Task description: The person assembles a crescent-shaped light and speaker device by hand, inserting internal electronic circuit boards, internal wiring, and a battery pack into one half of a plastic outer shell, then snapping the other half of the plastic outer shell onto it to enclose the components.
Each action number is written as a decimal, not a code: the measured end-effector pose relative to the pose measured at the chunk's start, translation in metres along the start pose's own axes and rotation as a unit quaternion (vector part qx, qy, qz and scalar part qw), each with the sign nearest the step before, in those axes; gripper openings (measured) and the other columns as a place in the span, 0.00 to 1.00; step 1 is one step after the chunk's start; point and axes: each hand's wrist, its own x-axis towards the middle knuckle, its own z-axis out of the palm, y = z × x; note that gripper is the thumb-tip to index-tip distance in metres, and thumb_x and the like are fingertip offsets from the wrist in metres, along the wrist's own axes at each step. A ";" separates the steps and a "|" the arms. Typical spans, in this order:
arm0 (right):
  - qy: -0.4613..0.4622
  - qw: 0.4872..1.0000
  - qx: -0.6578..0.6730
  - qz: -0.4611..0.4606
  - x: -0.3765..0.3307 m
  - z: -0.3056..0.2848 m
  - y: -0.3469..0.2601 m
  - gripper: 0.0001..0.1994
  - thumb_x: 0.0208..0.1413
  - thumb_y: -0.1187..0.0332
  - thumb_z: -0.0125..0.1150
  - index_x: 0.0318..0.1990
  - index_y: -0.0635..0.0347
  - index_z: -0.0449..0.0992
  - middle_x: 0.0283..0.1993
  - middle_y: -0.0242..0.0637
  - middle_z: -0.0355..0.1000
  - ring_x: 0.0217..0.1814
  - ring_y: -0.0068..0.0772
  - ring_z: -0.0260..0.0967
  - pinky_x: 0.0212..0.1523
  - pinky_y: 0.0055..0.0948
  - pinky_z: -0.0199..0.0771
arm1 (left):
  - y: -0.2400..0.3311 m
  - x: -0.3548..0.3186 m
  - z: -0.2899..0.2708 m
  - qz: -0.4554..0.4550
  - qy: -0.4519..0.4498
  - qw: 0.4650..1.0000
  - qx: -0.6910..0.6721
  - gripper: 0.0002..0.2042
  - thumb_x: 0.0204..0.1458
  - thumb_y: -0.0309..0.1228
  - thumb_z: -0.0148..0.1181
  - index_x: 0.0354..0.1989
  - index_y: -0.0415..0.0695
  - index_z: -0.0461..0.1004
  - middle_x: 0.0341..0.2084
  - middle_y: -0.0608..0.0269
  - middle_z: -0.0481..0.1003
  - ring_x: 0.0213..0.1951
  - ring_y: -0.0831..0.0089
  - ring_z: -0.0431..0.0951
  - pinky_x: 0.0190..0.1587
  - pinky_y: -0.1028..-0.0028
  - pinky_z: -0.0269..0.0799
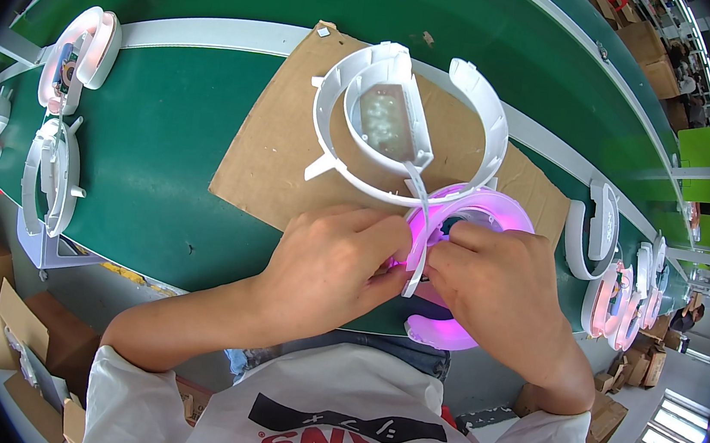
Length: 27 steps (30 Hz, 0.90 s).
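A curved white plastic housing (495, 137) with an opaque pale block (387, 121) inside lies on a cardboard sheet (271, 152). From it a flat white cable (422, 207) runs down between my hands. In front sits a second curved part (503, 209), glowing pink-purple, its lower end (443, 333) by the table's near edge. The fingers of my left hand (330, 253) are closed at its left side, beside the cable. My right hand (495, 292) covers its middle, fingers bent inward against the cable. What the fingertips pinch is hidden.
On the green table (163, 149), more white curved housings (52, 177) stand at the left. Several others, some lit pink (602, 299), line the right side. A white rail (219, 34) runs along the back. Open cardboard boxes (24, 325) stand on the floor at left.
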 end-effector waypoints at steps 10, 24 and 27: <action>-0.113 0.991 -0.050 -0.040 0.012 -0.010 0.004 0.06 0.45 0.65 0.72 0.28 0.54 0.83 0.25 0.33 0.77 0.26 0.35 0.79 0.25 0.35 0.73 | -0.008 -0.003 -0.005 0.074 -0.004 0.997 -0.020 0.08 0.42 0.20 0.72 0.32 0.40 0.82 0.28 0.60 0.77 0.28 0.63 0.78 0.30 0.64 0.75; -0.071 0.994 0.022 -0.081 -0.006 -0.006 0.011 0.16 0.37 0.64 0.75 0.36 0.56 0.82 0.37 0.34 0.66 0.36 0.36 0.73 0.35 0.37 0.70 | -0.004 0.001 -0.005 0.030 -0.028 0.999 0.001 0.09 0.41 0.19 0.72 0.33 0.40 0.82 0.30 0.60 0.76 0.27 0.63 0.78 0.29 0.66 0.75; -0.093 0.993 0.013 -0.077 -0.005 -0.008 0.010 0.16 0.38 0.64 0.75 0.37 0.56 0.82 0.38 0.33 0.66 0.37 0.35 0.72 0.36 0.36 0.67 | -0.010 -0.001 -0.009 0.053 -0.035 0.997 -0.046 0.10 0.42 0.20 0.74 0.34 0.40 0.82 0.32 0.60 0.76 0.28 0.63 0.78 0.30 0.66 0.76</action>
